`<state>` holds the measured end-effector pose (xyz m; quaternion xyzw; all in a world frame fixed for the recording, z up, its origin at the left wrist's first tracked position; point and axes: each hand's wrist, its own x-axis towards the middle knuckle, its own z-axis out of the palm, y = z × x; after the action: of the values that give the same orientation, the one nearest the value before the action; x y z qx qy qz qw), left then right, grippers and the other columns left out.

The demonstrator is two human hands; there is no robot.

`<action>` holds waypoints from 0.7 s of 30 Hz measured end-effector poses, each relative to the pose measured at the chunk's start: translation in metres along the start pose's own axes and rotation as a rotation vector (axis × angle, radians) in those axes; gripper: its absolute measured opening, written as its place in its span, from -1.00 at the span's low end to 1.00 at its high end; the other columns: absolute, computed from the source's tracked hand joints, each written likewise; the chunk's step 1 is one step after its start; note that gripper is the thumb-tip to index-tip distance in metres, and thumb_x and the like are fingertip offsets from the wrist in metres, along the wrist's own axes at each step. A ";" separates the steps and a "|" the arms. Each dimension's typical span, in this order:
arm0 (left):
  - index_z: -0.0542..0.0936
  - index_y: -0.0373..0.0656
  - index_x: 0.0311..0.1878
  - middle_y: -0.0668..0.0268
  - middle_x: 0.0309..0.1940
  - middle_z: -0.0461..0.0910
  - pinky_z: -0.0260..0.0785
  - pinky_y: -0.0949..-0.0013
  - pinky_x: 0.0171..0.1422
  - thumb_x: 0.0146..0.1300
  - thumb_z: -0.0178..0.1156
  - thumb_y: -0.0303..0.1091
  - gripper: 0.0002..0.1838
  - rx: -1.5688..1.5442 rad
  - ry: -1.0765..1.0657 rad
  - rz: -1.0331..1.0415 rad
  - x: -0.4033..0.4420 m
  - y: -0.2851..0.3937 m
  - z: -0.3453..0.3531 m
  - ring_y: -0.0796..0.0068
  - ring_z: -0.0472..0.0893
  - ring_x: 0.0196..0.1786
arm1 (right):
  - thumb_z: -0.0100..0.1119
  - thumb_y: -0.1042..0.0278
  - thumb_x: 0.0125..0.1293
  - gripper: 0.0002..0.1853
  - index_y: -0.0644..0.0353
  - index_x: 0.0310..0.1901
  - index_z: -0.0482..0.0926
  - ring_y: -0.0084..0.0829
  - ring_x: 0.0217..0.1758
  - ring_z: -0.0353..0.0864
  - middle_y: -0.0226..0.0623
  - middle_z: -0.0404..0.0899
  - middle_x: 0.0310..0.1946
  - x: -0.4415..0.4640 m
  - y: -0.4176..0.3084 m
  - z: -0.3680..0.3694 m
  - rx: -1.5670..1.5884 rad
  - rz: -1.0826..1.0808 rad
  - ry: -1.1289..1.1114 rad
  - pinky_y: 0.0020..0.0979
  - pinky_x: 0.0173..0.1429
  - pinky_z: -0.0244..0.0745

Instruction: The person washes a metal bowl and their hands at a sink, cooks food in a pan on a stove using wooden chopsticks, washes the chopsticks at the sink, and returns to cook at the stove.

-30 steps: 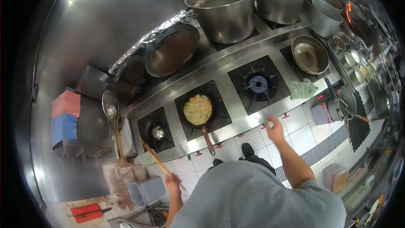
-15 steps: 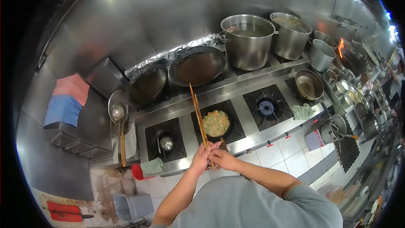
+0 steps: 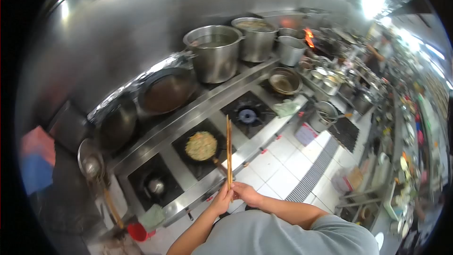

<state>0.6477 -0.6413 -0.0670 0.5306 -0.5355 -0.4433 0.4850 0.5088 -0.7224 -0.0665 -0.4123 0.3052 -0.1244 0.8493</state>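
Observation:
A pair of long wooden chopsticks (image 3: pixel 229 151) points up and away from me, the sticks nearly side by side. My left hand (image 3: pixel 221 201) is closed around their lower end. Against it, my right hand (image 3: pixel 247 195) is closed at the same end, its fingertips partly hidden. Beyond and left of the chopsticks, a frying pan (image 3: pixel 216 161) sits on a burner with its handle toward me. In it lies a round, pale green and orange pancake-like food (image 3: pixel 201 146). The chopsticks are apart from the food.
A small ladle-like metal piece (image 3: pixel 156 186) rests on the left burner; a bare burner (image 3: pixel 247 116) stands to the right. Behind are two dark woks (image 3: pixel 167 90) and large stockpots (image 3: pixel 214 59). Green cloths (image 3: pixel 285 108) lie on the stove edge. Flames (image 3: pixel 309 38) rise farther right.
My view has turned right, so the stove has shifted left in it. The chopsticks have swung from above the pan to its right, and the sticks are more upright. Both hands stay on them.

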 end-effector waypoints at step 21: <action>-0.03 -0.42 0.41 -0.18 0.38 0.12 0.20 0.13 0.38 0.22 0.18 -0.27 -0.16 0.674 -0.390 0.221 0.047 0.079 0.115 -0.10 0.21 0.40 | -0.18 0.19 0.50 -0.79 0.11 -0.14 0.41 -0.61 -0.55 0.31 -0.49 0.37 -0.52 -0.104 -0.035 -0.096 0.145 -0.287 0.324 -0.50 -0.46 0.28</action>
<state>0.5242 -0.6894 -0.0024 0.5051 -0.7866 -0.2804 0.2180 0.3690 -0.7564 -0.0415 -0.3639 0.3659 -0.3301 0.7904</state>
